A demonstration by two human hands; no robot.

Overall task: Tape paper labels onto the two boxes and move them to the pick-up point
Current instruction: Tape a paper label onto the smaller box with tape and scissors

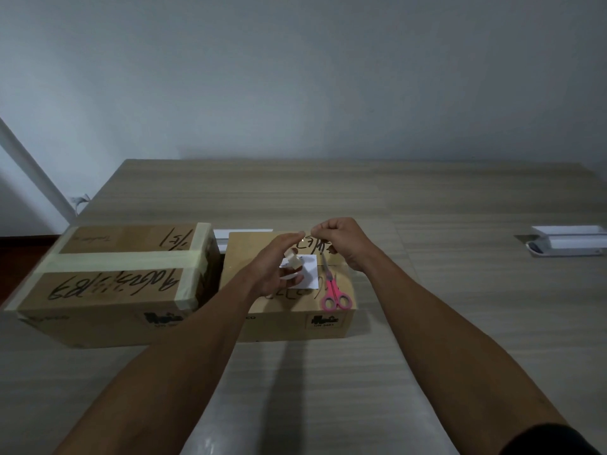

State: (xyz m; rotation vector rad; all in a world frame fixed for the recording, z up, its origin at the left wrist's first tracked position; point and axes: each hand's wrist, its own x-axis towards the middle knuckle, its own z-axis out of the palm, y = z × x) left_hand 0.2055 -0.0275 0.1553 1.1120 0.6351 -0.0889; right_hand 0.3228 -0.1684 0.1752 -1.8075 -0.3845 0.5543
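Step in hand: by my reading, a strip of clear tape is being drawn off a small roll above the right box (289, 290), ready to fix the paper label (308, 272) lying on its top.
Left hand (279, 267): raised over the box, fingers curled round the tape roll (293, 261), which it grips.
Right hand (341, 239): just beside the left, thumb and forefinger pinched together on what looks like the free end of the tape; the strip itself is too thin and clear to see well.
Label: a white sheet flat on the box top, directly below the left hand and partly hidden by it; whether any edge is already stuck down cannot be told.
Scissors (333, 290): pink-handled, lying on the same box top just right of the label, under the right wrist, within easy reach.
Left box (111, 284): next to the right box on the surface (460, 307), banded with pale tape, no white label visible on it.
Doing it well: pull the strip taut and level, long enough to overlap the label edge onto cardboard, and keep the sticky side off the fingers; cut before lowering, then press from the middle outward.
Risk: the loose label may shift as the tape lands.
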